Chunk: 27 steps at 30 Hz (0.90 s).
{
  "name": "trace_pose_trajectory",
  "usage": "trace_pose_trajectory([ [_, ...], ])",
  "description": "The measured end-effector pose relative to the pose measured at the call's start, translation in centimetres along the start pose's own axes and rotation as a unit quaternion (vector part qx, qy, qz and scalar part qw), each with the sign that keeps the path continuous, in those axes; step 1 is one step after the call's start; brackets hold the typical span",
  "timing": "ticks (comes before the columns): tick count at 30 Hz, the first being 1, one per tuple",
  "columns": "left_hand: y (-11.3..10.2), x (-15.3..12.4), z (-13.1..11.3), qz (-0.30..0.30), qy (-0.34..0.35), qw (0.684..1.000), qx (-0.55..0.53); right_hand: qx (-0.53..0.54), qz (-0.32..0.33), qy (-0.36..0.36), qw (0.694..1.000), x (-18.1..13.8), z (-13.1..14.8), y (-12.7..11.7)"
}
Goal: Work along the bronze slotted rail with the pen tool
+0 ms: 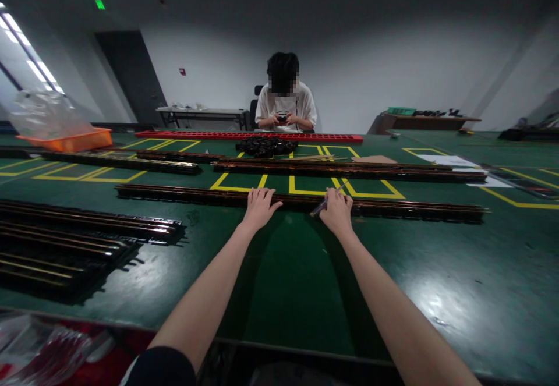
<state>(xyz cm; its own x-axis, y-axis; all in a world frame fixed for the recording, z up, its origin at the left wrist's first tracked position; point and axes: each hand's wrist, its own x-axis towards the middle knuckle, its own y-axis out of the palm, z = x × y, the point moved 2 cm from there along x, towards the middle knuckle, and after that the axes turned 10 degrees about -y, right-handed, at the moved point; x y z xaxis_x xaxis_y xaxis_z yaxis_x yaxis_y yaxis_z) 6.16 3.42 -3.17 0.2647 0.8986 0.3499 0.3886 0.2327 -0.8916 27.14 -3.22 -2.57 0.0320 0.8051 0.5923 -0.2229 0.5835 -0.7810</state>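
Observation:
A long black rail with copper-coloured strips point(406, 206) lies crosswise on the green table in front of me. My left hand point(259, 208) rests on the middle of this rail, its fingers laid over the top and its thumb stretched to the right. My right hand point(338, 210) is closed around what looks like a screwdriver point(320, 206). The dark handle sticks out to the left of that hand, over the rail's near edge, and a thin shaft points up and right beyond the fingers. Where the right fingertips meet the rail is hidden.
More black rails point(78, 223) lie at the left; others point(349, 169) lie beyond my hands. Behind them are a heap of black parts point(266, 146) and a red slotted strip point(174, 135). An orange tray point(87, 139) holds a plastic bag. Across the table sits a person point(286, 103).

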Motion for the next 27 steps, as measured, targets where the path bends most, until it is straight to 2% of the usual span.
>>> trace_pose_trajectory([
  [9, 0.3, 0.1, 0.2, -0.020, 0.003, 1.000, 0.006, -0.018, -0.099, 0.135, 0.986, 0.0, -1.7, 0.4],
  [12, 0.5, 0.1, 0.3, -0.030, 0.002, 1.000, 0.008, 0.001, -0.110, 0.114, 0.987, 0.0, -2.1, 0.6],
  [16, 0.5, 0.1, 0.4, -0.029, 0.006, 1.000, 0.006, 0.030, -0.063, 0.034, 0.997, 0.1, -1.5, 0.9],
  [18, 0.5, 0.2, 0.4, -0.024, 0.006, 1.000, 0.005, 0.021, -0.046, 0.018, 0.999, 0.1, -1.2, 0.9],
  [24, 0.5, 0.2, 0.4, -0.008, -0.003, 1.000, 0.008, 0.005, -0.016, 0.048, 0.999, 0.2, -0.8, 0.8],
  [27, 0.4, 0.1, 0.3, 0.002, -0.013, 1.000, 0.010, -0.001, -0.024, 0.054, 0.998, 0.4, -0.5, 0.7],
])
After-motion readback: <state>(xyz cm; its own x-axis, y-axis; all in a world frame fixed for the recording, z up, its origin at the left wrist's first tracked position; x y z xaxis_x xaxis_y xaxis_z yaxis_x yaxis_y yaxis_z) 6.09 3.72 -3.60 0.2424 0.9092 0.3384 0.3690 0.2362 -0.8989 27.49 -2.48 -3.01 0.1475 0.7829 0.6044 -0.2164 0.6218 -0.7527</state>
